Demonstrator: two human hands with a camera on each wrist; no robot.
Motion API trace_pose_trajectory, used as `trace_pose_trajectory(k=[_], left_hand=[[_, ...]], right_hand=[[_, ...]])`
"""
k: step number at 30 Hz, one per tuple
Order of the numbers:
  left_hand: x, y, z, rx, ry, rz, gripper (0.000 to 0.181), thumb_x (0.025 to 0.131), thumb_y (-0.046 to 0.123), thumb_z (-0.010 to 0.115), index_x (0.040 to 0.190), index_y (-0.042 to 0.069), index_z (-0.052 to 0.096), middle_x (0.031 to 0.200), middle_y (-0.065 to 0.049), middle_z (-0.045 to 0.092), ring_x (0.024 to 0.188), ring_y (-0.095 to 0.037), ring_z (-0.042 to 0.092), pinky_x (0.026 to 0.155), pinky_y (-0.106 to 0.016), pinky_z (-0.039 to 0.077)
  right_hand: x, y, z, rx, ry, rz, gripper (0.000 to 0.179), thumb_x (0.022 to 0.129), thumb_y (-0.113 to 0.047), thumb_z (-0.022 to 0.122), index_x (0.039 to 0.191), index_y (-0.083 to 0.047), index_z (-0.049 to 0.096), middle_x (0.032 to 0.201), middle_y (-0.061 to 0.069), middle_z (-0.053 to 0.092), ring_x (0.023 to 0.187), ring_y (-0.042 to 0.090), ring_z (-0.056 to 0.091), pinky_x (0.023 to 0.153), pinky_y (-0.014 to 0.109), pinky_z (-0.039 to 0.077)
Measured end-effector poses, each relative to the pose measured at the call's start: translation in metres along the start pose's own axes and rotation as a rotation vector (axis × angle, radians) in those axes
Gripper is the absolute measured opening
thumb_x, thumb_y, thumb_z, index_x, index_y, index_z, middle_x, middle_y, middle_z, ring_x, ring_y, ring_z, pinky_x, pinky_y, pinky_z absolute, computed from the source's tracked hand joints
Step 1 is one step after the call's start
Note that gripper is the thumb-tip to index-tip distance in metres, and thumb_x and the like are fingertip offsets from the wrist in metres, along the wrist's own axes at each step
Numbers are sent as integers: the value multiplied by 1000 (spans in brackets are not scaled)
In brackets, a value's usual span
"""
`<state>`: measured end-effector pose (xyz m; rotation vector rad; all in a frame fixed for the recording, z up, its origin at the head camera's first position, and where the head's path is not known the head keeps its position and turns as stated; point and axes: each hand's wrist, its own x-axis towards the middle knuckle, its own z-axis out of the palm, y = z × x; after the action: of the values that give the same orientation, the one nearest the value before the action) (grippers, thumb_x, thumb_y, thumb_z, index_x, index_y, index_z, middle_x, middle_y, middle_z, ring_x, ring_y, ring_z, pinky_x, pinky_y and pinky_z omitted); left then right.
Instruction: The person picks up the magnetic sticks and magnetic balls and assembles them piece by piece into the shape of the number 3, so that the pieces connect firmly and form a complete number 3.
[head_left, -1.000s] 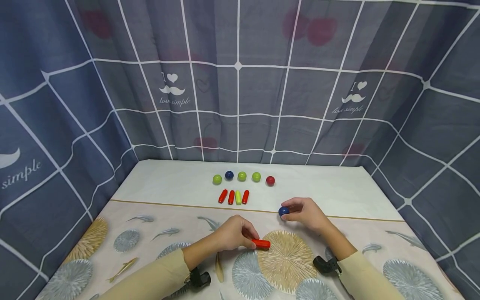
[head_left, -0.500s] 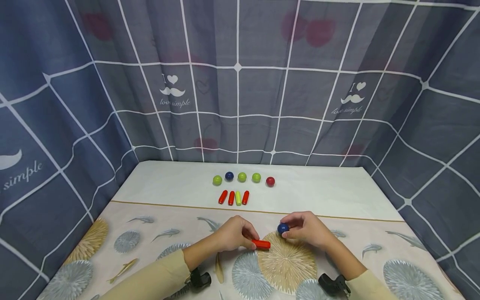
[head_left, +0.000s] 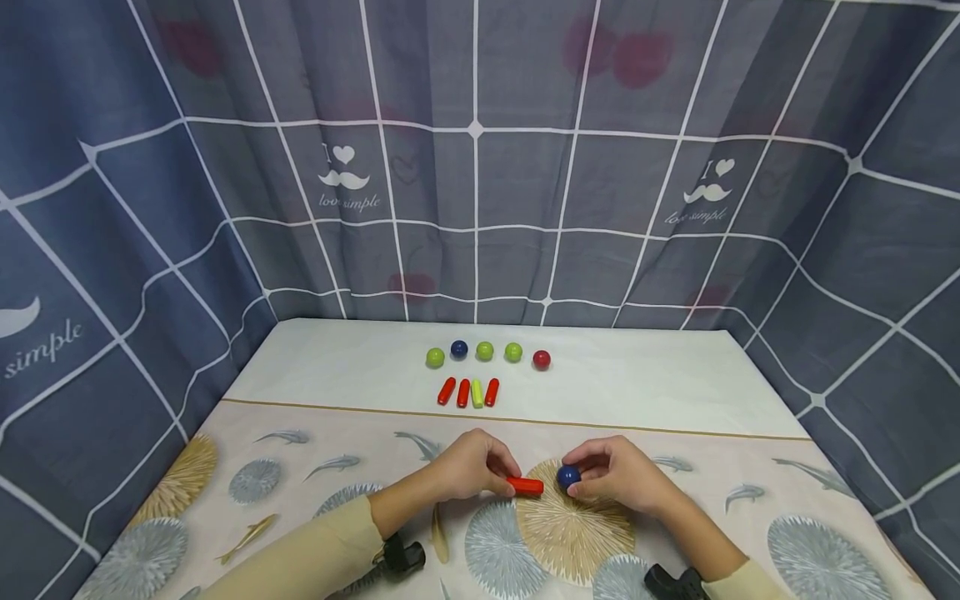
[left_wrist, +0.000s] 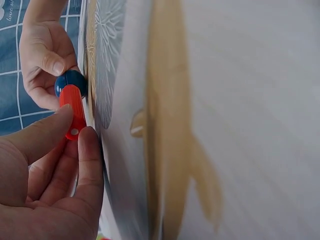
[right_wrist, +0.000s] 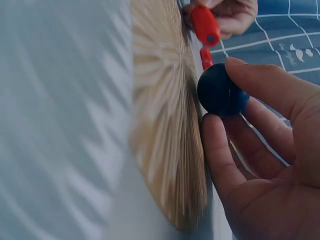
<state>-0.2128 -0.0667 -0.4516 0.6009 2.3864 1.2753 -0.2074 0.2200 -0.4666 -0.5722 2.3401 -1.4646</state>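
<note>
Balls [head_left: 485, 351] first, lined up on the far white part of the table [head_left: 637, 375]: green, dark blue, two more greens, then red at the right end. Just nearer, four short sticks [head_left: 463, 393], red, red, yellow-green, red. Nearer still, the left hand [head_left: 472, 465] has thumb and fingers pinched on the left end of a red stick [head_left: 527, 486] lying sideways, its free end pointing right at a blue ball [head_left: 568, 477]. Small gap between those two, both over a round gold print [head_left: 573, 533] on the cloth [head_left: 352, 433]. Then the right hand [head_left: 618, 475], gripping that ball between thumb and fingertips, opened only ball-wide
</note>
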Motion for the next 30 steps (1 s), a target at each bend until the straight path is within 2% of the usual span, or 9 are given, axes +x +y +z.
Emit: trace_pose_trajectory(k=[5, 22, 27, 30], left_hand=[[1, 2, 1, 10, 4, -6, 15, 77, 2, 87, 87, 11, 82, 76, 5, 74, 69, -10, 62, 66, -20, 53], [3, 6, 3, -6, -10, 2, 14, 79, 0, 86, 89, 8, 81, 77, 3, 74, 69, -10, 63, 67, -20, 54], [3, 6, -1, -30, -42, -14, 18, 79, 0, 85, 95, 7, 79, 85, -1, 75, 73, -11, 67, 71, -21, 58], [4, 6, -5, -32, -56, 1, 20, 80, 1, 85, 98, 5, 78, 90, -4, 75, 76, -11, 69, 73, -22, 60]], right_hand=[[-4, -5, 6, 38, -30, -14, 38, 81, -13, 87, 113, 3, 73, 109, 19, 72, 89, 12, 70, 78, 20, 59], [-6, -13, 14, 120, -44, -15, 37, 82, -8, 86, 113, 6, 72, 109, 22, 73, 89, 14, 71, 77, 20, 59], [-6, -11, 15, 103, -44, -38, 36, 83, -9, 85, 114, 5, 72, 111, 22, 72, 90, 13, 71, 78, 20, 59], [-6, -9, 15, 79, -37, -55, 35, 82, -10, 86, 112, 4, 73, 110, 20, 72, 91, 13, 71, 78, 21, 59]])
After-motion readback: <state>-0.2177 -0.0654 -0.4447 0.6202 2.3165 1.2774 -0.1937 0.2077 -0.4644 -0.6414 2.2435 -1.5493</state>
